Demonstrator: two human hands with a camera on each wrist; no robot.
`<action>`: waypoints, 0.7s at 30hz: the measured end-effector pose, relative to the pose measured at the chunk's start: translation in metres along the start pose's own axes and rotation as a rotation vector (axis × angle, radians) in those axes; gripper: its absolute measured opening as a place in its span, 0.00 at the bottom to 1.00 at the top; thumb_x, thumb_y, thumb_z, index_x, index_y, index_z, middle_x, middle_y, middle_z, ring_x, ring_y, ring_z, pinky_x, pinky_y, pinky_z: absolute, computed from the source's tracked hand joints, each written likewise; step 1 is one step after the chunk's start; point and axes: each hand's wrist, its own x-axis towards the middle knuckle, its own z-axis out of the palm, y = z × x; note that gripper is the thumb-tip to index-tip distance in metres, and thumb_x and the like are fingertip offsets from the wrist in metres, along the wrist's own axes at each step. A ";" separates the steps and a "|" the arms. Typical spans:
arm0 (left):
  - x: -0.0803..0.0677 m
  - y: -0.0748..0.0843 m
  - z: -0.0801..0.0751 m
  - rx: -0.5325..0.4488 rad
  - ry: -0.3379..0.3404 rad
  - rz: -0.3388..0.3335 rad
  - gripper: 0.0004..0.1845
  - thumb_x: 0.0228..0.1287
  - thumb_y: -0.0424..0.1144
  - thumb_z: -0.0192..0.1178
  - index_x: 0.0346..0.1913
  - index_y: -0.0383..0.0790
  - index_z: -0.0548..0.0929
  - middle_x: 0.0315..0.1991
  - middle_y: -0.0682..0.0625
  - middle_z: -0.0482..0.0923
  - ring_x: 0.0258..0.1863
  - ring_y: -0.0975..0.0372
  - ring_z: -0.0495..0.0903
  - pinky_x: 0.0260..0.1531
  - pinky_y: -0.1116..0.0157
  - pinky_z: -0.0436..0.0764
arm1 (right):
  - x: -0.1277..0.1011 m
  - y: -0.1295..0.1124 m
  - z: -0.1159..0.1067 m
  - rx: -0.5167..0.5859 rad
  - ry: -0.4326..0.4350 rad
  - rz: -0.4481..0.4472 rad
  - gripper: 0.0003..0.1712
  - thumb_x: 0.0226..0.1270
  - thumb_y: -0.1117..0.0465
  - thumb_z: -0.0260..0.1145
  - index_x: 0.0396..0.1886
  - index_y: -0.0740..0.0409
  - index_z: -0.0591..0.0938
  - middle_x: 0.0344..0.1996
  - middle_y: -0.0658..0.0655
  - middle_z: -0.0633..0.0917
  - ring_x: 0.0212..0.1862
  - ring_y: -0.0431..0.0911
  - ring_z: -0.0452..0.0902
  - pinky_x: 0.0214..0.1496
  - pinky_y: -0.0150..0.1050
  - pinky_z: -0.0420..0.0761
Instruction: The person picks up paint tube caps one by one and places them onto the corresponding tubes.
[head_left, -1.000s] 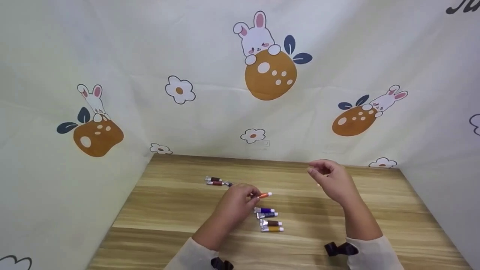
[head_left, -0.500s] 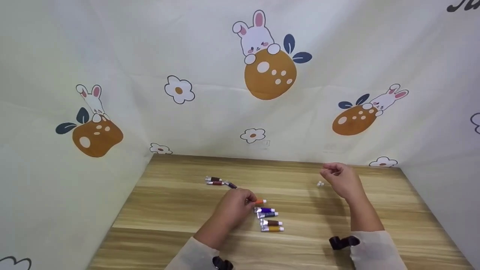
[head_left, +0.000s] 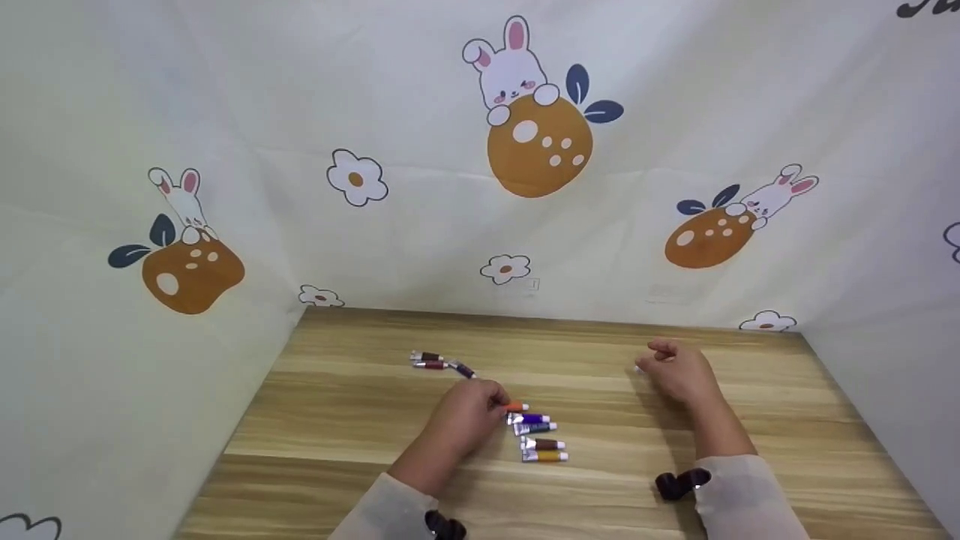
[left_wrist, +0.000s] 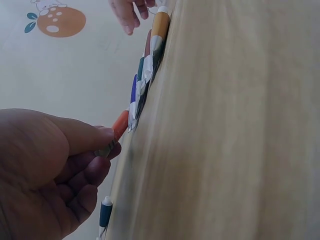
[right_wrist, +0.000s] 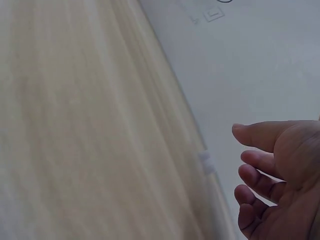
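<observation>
Tabletop [head_left: 360,427]: wood-grain, pale and brown bands, seen by me from above
Backdrop [head_left: 420,247]: pale cloth on three sides, lightly creased, printed with rabbits, orange fruit and white flowers
Orange tube [head_left: 516,407]: white cap pointing right, just beside the purple tube [head_left: 534,419]
Left hand [head_left: 474,411]: I see thumb and finger pinching the orange tube
Right hand [head_left: 679,369]: thumb well apart from loosely bent fingers, nothing between them
Near row: purple, dark teal tube [head_left: 535,428], brown tube [head_left: 545,445], yellow tube [head_left: 549,456], caps right
Far group: red tube [head_left: 431,365] and two dark tubes [head_left: 463,369], beyond the left hand
Lettering [head_left: 930,7]: dark script, upper right, cut by the frame; I cannot read the word
Tube print: too small for me to read
Backdrop mark [head_left: 533,285]: small, faint square, illegible
White pieces [right_wrist: 205,162]: blurred in my right wrist view, partly behind the right hand in my head view
Sleeves [head_left: 750,495]: pale, cut off below
</observation>
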 end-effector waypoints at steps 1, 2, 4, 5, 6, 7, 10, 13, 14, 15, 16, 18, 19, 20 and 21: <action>0.000 -0.001 0.000 0.009 0.006 0.020 0.02 0.70 0.37 0.71 0.40 0.49 0.92 0.40 0.55 0.91 0.44 0.60 0.87 0.49 0.56 0.86 | 0.001 0.002 0.001 -0.001 -0.007 -0.005 0.35 0.74 0.48 0.71 0.71 0.66 0.79 0.62 0.71 0.84 0.63 0.62 0.81 0.60 0.50 0.81; 0.000 -0.002 0.001 0.022 0.011 0.041 0.02 0.69 0.36 0.71 0.40 0.48 0.92 0.40 0.55 0.91 0.43 0.60 0.87 0.49 0.57 0.86 | 0.002 0.004 0.003 -0.005 -0.015 -0.012 0.35 0.74 0.48 0.71 0.71 0.67 0.79 0.62 0.72 0.84 0.63 0.62 0.81 0.62 0.52 0.81; 0.000 -0.003 0.001 0.035 0.014 0.072 0.02 0.69 0.35 0.72 0.40 0.47 0.92 0.40 0.54 0.91 0.43 0.60 0.87 0.47 0.57 0.86 | 0.004 0.006 0.006 -0.009 -0.026 -0.026 0.35 0.74 0.49 0.72 0.70 0.68 0.79 0.62 0.72 0.84 0.65 0.63 0.81 0.65 0.55 0.81; 0.000 -0.003 0.002 0.041 0.011 0.081 0.03 0.69 0.35 0.71 0.40 0.46 0.92 0.40 0.54 0.91 0.43 0.59 0.88 0.48 0.57 0.86 | 0.005 0.008 0.007 -0.010 -0.028 -0.031 0.35 0.74 0.50 0.72 0.70 0.69 0.79 0.62 0.72 0.84 0.65 0.63 0.81 0.66 0.56 0.80; 0.000 -0.004 0.002 0.036 0.005 0.079 0.03 0.69 0.34 0.71 0.40 0.46 0.92 0.40 0.54 0.91 0.44 0.59 0.88 0.48 0.57 0.86 | 0.005 0.009 0.009 -0.009 -0.028 -0.037 0.34 0.73 0.51 0.73 0.70 0.69 0.79 0.62 0.72 0.85 0.65 0.63 0.81 0.67 0.56 0.80; 0.000 -0.003 0.002 0.032 -0.002 0.077 0.03 0.69 0.34 0.71 0.41 0.46 0.92 0.41 0.53 0.91 0.45 0.59 0.88 0.49 0.56 0.86 | 0.006 0.010 0.010 -0.009 -0.027 -0.042 0.33 0.73 0.52 0.73 0.69 0.68 0.80 0.62 0.71 0.85 0.65 0.62 0.81 0.68 0.56 0.80; 0.000 -0.002 0.002 0.005 -0.033 0.046 0.06 0.72 0.34 0.68 0.42 0.48 0.93 0.44 0.54 0.91 0.50 0.56 0.88 0.55 0.53 0.86 | 0.007 0.012 0.012 -0.024 -0.025 -0.067 0.32 0.73 0.54 0.72 0.68 0.69 0.80 0.62 0.71 0.85 0.65 0.63 0.81 0.69 0.58 0.79; -0.001 0.000 0.002 -0.032 -0.067 0.017 0.09 0.73 0.33 0.66 0.45 0.50 0.93 0.49 0.53 0.91 0.57 0.54 0.87 0.62 0.49 0.84 | 0.007 0.013 0.014 -0.044 -0.031 -0.080 0.30 0.74 0.54 0.72 0.68 0.68 0.81 0.62 0.70 0.86 0.65 0.63 0.81 0.70 0.58 0.79; -0.001 0.000 0.002 -0.043 -0.079 0.010 0.10 0.74 0.32 0.65 0.46 0.51 0.93 0.50 0.52 0.91 0.59 0.53 0.86 0.64 0.48 0.83 | 0.007 0.013 0.015 -0.054 -0.033 -0.084 0.29 0.74 0.54 0.72 0.67 0.68 0.82 0.62 0.70 0.86 0.65 0.63 0.81 0.70 0.58 0.79; -0.001 0.000 0.002 -0.051 -0.088 0.009 0.11 0.74 0.32 0.64 0.47 0.51 0.93 0.52 0.51 0.91 0.61 0.52 0.86 0.66 0.48 0.82 | 0.007 0.014 0.015 -0.063 -0.033 -0.085 0.28 0.74 0.54 0.72 0.66 0.67 0.83 0.61 0.69 0.86 0.65 0.63 0.82 0.70 0.58 0.79; -0.002 0.000 0.002 -0.058 -0.097 0.009 0.11 0.74 0.32 0.64 0.48 0.51 0.92 0.54 0.51 0.90 0.62 0.51 0.85 0.67 0.47 0.81 | 0.007 0.014 0.016 -0.072 -0.033 -0.086 0.27 0.74 0.54 0.72 0.65 0.66 0.83 0.61 0.69 0.86 0.65 0.62 0.82 0.70 0.58 0.79; -0.002 0.000 0.002 -0.059 -0.112 0.023 0.12 0.74 0.32 0.63 0.49 0.51 0.92 0.56 0.50 0.89 0.64 0.50 0.84 0.69 0.46 0.79 | 0.007 0.014 0.017 -0.089 -0.027 -0.087 0.25 0.74 0.54 0.72 0.63 0.65 0.85 0.59 0.68 0.87 0.63 0.62 0.83 0.69 0.58 0.80; -0.002 0.000 0.002 -0.057 -0.119 0.029 0.12 0.75 0.32 0.63 0.50 0.51 0.92 0.57 0.50 0.89 0.65 0.51 0.83 0.70 0.46 0.79 | 0.006 0.014 0.018 -0.097 -0.024 -0.088 0.24 0.74 0.54 0.72 0.62 0.64 0.86 0.58 0.68 0.88 0.62 0.61 0.83 0.68 0.59 0.80; -0.002 0.000 0.002 -0.051 -0.124 0.038 0.12 0.75 0.32 0.62 0.51 0.51 0.92 0.57 0.50 0.89 0.66 0.51 0.83 0.71 0.46 0.78 | 0.006 0.014 0.018 -0.102 -0.022 -0.087 0.23 0.74 0.54 0.72 0.61 0.64 0.86 0.56 0.67 0.88 0.61 0.61 0.83 0.67 0.59 0.80; -0.002 0.000 0.002 -0.050 -0.128 0.041 0.13 0.75 0.32 0.62 0.51 0.51 0.92 0.58 0.50 0.89 0.66 0.51 0.83 0.71 0.47 0.78 | 0.006 0.013 0.018 -0.105 -0.021 -0.085 0.22 0.75 0.55 0.72 0.60 0.64 0.87 0.55 0.67 0.89 0.60 0.61 0.84 0.66 0.59 0.80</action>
